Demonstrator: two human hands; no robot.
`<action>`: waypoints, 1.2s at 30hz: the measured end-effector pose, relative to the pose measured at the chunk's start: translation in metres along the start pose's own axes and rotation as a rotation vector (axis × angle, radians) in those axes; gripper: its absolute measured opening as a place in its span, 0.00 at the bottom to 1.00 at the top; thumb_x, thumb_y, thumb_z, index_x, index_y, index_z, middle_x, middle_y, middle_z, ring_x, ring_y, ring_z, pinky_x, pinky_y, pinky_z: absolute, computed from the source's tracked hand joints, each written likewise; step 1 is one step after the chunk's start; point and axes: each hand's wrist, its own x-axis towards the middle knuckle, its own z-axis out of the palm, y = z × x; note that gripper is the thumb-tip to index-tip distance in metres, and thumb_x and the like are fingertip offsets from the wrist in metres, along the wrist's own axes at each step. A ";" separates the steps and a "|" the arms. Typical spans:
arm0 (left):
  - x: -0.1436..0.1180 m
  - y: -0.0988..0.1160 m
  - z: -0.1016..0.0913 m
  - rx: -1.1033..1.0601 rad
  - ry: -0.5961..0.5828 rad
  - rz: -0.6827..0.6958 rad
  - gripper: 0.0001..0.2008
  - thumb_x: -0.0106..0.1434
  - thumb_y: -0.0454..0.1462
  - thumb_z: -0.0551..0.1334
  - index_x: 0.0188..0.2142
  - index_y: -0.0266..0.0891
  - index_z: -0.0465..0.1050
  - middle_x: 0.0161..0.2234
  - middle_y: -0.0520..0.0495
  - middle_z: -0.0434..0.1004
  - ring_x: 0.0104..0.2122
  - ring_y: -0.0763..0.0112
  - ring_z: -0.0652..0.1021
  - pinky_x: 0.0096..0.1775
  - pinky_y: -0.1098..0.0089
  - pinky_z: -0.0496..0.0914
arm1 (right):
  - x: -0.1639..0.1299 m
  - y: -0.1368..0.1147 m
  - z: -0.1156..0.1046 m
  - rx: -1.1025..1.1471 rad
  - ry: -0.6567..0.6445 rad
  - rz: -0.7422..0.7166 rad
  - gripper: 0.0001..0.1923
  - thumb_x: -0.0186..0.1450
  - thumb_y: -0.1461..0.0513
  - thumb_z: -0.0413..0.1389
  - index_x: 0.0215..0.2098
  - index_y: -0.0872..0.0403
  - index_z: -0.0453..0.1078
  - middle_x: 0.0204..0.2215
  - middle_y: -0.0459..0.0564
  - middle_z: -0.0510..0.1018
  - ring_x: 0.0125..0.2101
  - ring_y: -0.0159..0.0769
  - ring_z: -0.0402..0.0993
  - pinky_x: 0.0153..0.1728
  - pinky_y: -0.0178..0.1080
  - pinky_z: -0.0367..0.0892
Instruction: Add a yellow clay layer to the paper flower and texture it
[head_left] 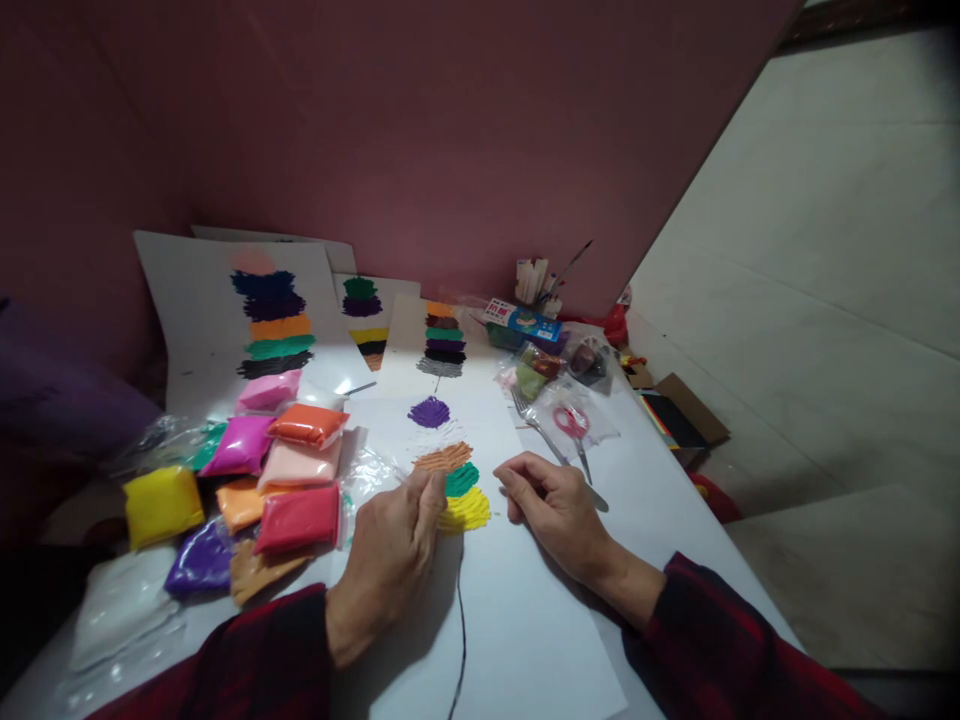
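My left hand (pixel 394 550) is closed in a pinch beside the clay bands; whatever it may hold is hidden. To the right, my right hand (pixel 559 515) has its fingers curled, with thumb and forefinger together, and I cannot make out anything between them. Between and beyond the hands, a white sheet (pixel 525 620) carries textured patches of clay: a purple patch (pixel 429 411), a brown band (pixel 444 458), a green band (pixel 462 479) and a yellow band (pixel 465 510). A thin black line (pixel 462 620) runs down from the yellow band.
Bagged clay packs, including a yellow pack (pixel 163 507) and a red pack (pixel 298 519), pile up at the left. Finished-looking sheets (pixel 187 310) lean along the wall. A fork (pixel 536 422), red-handled scissors (pixel 571 422), a blue box (pixel 521 320) and a brush (pixel 574 262) are at the right.
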 end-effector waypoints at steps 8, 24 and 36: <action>0.000 0.003 -0.002 0.096 0.013 0.023 0.20 0.71 0.47 0.44 0.29 0.42 0.65 0.20 0.52 0.68 0.22 0.66 0.71 0.27 0.69 0.59 | 0.000 -0.002 -0.001 -0.046 -0.020 -0.010 0.12 0.69 0.59 0.52 0.31 0.55 0.72 0.16 0.41 0.71 0.17 0.27 0.64 0.22 0.32 0.60; -0.001 0.005 -0.006 0.138 0.006 0.001 0.20 0.71 0.45 0.43 0.29 0.42 0.66 0.23 0.49 0.72 0.23 0.65 0.71 0.27 0.68 0.59 | 0.000 -0.002 -0.002 -0.064 -0.023 -0.021 0.12 0.69 0.60 0.52 0.30 0.55 0.72 0.16 0.41 0.72 0.17 0.28 0.66 0.23 0.32 0.61; 0.000 0.005 -0.014 0.176 -0.009 -0.085 0.21 0.70 0.46 0.42 0.29 0.42 0.65 0.22 0.48 0.70 0.23 0.63 0.72 0.29 0.67 0.61 | -0.001 -0.002 -0.001 -0.062 -0.030 -0.027 0.12 0.70 0.60 0.51 0.30 0.54 0.71 0.17 0.42 0.72 0.18 0.29 0.67 0.23 0.33 0.62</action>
